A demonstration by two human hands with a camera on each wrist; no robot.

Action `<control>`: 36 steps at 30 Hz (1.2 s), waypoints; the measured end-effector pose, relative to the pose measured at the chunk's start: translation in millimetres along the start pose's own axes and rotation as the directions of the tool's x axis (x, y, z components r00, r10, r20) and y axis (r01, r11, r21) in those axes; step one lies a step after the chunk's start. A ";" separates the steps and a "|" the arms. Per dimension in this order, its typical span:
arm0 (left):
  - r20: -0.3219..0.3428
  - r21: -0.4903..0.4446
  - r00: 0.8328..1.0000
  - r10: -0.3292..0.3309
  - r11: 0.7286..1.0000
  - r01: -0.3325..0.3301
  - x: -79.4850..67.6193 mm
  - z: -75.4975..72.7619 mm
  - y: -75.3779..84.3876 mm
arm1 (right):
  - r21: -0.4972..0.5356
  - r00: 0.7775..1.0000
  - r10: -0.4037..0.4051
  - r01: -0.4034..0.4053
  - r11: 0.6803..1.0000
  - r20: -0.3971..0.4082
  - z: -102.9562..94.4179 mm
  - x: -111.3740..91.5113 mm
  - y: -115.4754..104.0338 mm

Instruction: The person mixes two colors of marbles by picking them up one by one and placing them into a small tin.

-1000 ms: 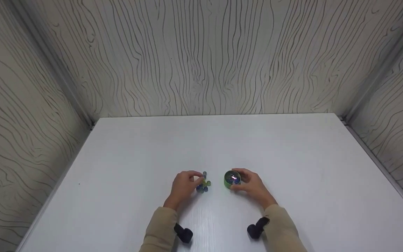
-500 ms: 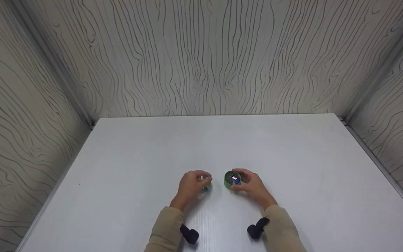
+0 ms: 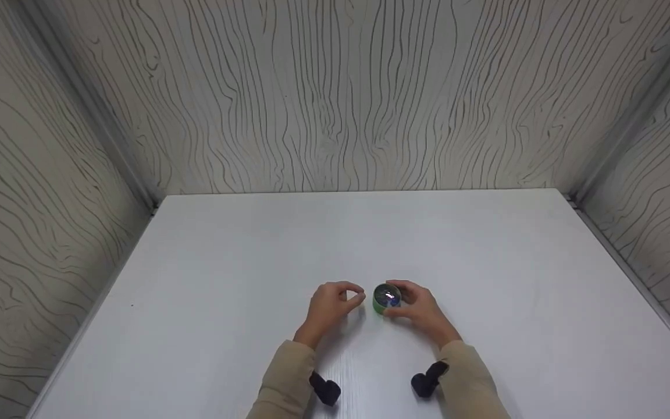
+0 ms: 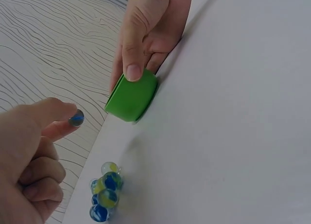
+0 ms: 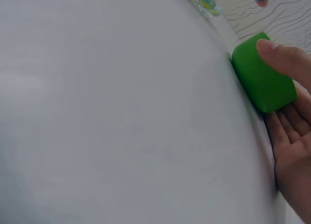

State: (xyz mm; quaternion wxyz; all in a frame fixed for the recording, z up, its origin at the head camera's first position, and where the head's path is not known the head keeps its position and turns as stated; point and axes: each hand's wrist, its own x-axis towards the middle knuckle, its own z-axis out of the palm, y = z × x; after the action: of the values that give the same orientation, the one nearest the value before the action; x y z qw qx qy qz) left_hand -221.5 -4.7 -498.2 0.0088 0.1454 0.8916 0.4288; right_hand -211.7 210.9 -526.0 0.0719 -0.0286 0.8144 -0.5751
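At lower centre, the left hand (image 3: pixel 328 305) has shifted rightward, fingers pinching a marble (image 4: pixel 77 118), bringing it near the green cup (image 4: pixel 132 100); the right hand (image 3: pixel 423 309) grips the cup with its fingers.

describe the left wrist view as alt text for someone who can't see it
The left hand pinches a blue-streaked marble in the air, apart from a green cup gripped by the right hand. Below the cup in the picture, clear marbles with blue and yellow swirls cluster on a white table, with a wavy-lined wall behind.
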 end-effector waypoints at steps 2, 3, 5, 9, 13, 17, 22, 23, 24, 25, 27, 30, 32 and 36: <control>0.003 0.001 1.000 0.009 1.000 -0.009 1.1 1.2 1.3 | -0.003 1.000 -0.011 0.011 1.000 0.004 -0.4 -0.1 0.2; 0.004 0.004 1.000 0.018 1.000 -0.018 1.6 1.8 1.8 | -0.003 1.000 -0.019 0.019 1.000 0.004 -0.3 0.0 0.5; 0.001 0.007 0.999 0.038 0.999 -0.038 2.0 3.1 2.9 | -0.009 0.999 -0.038 0.038 0.999 0.007 -0.4 -0.3 0.8; 0.002 0.008 0.999 0.052 0.999 -0.052 2.3 5.6 5.6 | -0.011 0.998 -0.056 0.056 0.998 0.013 -0.5 -1.0 0.4; 0.011 0.000 0.999 0.039 0.999 -0.039 2.8 8.1 7.8 | -0.004 0.998 -0.056 0.056 0.998 0.016 -0.6 -1.2 0.5; 0.012 0.004 0.999 0.046 0.999 -0.046 4.0 10.4 9.5 | -0.002 0.998 -0.061 0.061 0.998 0.019 -1.1 -1.0 1.3; 0.019 0.008 0.999 0.048 0.999 -0.048 5.7 12.3 11.5 | -0.005 0.999 -0.037 0.037 0.999 0.014 -0.8 0.6 2.5; 0.020 0.008 0.999 0.048 0.999 -0.048 5.9 12.6 11.8 | -0.003 0.999 -0.034 0.035 0.999 0.014 -0.5 1.0 2.6; 0.021 0.007 0.999 0.049 0.999 -0.050 6.0 12.9 12.2 | 0.000 0.999 -0.033 0.033 0.999 0.013 -0.3 1.4 3.0; 0.022 0.009 0.998 0.051 0.999 -0.052 6.2 13.2 12.5 | 0.000 0.999 -0.035 0.035 0.999 0.013 -0.1 1.5 3.2; 0.020 0.014 0.998 0.057 0.998 -0.057 6.5 13.9 13.2 | -0.006 0.999 -0.038 0.038 0.999 0.015 -0.1 1.8 3.9; 0.021 0.019 0.998 0.062 0.998 -0.063 6.7 15.4 14.8 | -0.023 0.999 -0.050 0.051 0.998 0.013 -0.4 1.9 4.5; 0.023 0.019 0.998 0.058 0.998 -0.059 7.0 16.4 16.1 | -0.030 0.998 -0.054 0.054 0.998 0.013 -0.7 1.9 4.9; 0.031 0.020 0.999 0.044 0.999 -0.044 7.6 18.2 18.3 | -0.002 0.998 -0.058 0.058 0.998 0.020 -0.5 1.7 5.4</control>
State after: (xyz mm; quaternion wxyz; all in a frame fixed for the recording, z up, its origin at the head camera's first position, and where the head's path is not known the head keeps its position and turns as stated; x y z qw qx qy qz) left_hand -221.7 22.0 -494.8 0.0113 0.1716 0.8922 0.4176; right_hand -213.3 213.0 -531.1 0.0632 -0.0577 0.8131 -0.5758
